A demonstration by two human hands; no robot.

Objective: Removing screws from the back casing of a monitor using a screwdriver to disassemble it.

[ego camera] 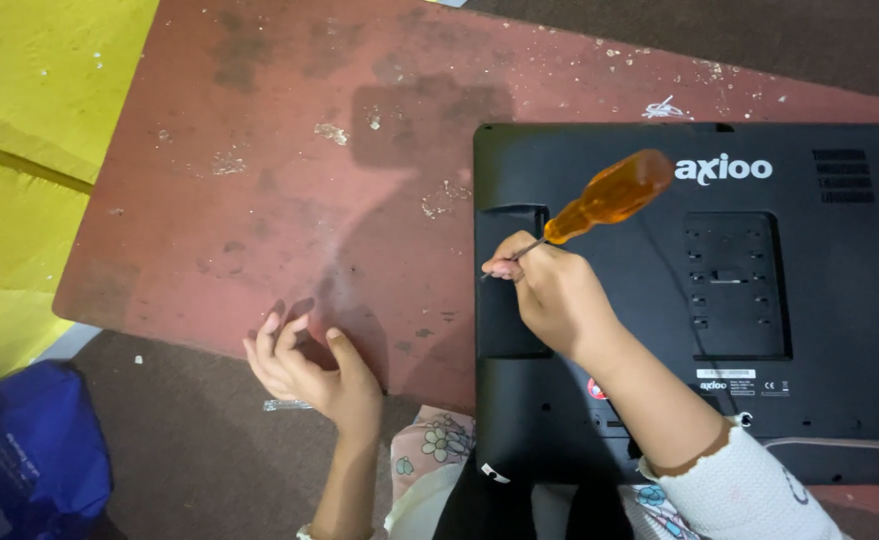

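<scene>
A black flat monitor (819, 260) lies face down on a worn red table (259, 200), its back panel up. My right hand (549, 290) rests on the monitor's left part and holds a screwdriver with an amber handle (614, 195), the thin shaft pointing down toward the panel near my fingertips. My left hand (304, 365) hovers at the table's near edge, fingers curled and apart, holding nothing. A small clear object (287, 405) lies just below that hand.
Yellow sheets (29, 120) lie at the left beside the table. A blue bag (29, 460) sits on the dark floor at the lower left. A cable (839, 442) leaves the monitor's lower right. White crumbs dot the table's far edge.
</scene>
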